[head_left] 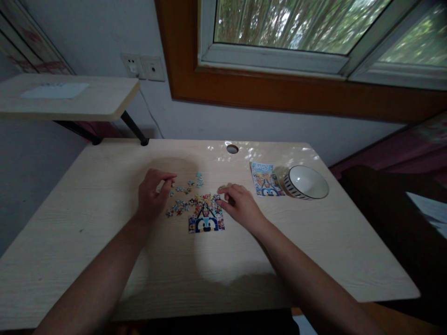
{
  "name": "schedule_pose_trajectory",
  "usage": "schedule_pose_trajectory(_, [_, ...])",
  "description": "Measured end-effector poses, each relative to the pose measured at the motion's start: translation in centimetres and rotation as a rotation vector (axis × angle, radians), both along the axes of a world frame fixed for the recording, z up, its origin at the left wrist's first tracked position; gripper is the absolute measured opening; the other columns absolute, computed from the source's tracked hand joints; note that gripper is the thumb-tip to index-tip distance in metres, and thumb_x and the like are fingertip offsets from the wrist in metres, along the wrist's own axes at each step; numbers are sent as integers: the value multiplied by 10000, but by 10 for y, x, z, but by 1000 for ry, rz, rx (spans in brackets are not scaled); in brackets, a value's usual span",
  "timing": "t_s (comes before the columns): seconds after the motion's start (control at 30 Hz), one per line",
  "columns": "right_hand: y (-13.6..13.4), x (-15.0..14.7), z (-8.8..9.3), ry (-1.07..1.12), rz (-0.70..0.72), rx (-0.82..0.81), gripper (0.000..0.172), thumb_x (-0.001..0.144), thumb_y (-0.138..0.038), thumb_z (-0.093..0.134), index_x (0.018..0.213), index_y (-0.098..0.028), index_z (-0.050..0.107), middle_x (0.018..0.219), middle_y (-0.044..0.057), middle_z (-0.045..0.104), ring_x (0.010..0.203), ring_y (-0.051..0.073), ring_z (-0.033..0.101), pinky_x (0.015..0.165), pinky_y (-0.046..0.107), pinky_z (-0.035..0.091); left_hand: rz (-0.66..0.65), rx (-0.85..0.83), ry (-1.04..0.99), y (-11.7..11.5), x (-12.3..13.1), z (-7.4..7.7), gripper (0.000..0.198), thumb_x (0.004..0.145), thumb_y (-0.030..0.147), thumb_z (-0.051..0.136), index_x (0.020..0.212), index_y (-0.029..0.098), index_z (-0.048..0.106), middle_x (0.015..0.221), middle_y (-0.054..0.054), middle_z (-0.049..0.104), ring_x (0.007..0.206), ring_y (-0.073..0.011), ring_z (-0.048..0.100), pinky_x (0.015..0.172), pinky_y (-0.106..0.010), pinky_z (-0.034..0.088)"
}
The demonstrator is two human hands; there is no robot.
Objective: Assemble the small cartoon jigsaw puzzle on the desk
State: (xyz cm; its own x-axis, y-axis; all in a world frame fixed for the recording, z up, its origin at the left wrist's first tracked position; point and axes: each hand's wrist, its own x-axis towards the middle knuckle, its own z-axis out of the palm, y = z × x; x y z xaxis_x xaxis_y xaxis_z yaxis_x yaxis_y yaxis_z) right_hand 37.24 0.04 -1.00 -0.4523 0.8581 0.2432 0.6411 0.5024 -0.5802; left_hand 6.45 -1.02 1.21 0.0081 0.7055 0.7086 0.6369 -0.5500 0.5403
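Observation:
A partly assembled jigsaw puzzle (206,222) lies flat on the table, with a blue cartoon dog's face at its lower middle and an uneven upper edge. My left hand (152,193) hovers left of it, thumb and forefinger pinched around a small puzzle piece (172,184), mostly hidden by the fingertips. Loose puzzle pieces (179,207) are scattered between that hand and the assembled part, with a few more above it. At the puzzle's upper right edge is my right hand (240,204), thumb and forefinger apart, the thumb tip at the picture's border.
A printed picture sheet (267,180) with the same dog lies to the right, beside a white bowl (307,182) with dark stripes. Behind is a round cable hole (232,149) in the table (279,260). A raised shelf (70,104) stands at the back left.

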Motion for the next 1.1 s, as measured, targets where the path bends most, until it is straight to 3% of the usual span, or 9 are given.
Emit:
schedule_pose_trajectory(0.3, [1, 1, -1, -7, 10, 6, 259, 910, -303, 805, 1145, -253, 709, 922, 34, 666, 903, 225, 601, 852, 350, 433, -51, 18, 42, -3, 1, 3, 160, 980, 189, 584, 1033, 224, 731, 867, -11, 701, 872, -187, 633, 847, -359, 512])
schedule_pose_trajectory(1.1, [0, 2, -1, -28, 4, -17, 265, 912, -299, 799, 1160, -266, 713, 939, 41, 661, 938, 237, 588, 869, 364, 431, -15, 26, 121, -2, 2, 2, 181, 967, 204, 588, 1000, 246, 761, 865, -17, 727, 865, -202, 643, 857, -380, 519])
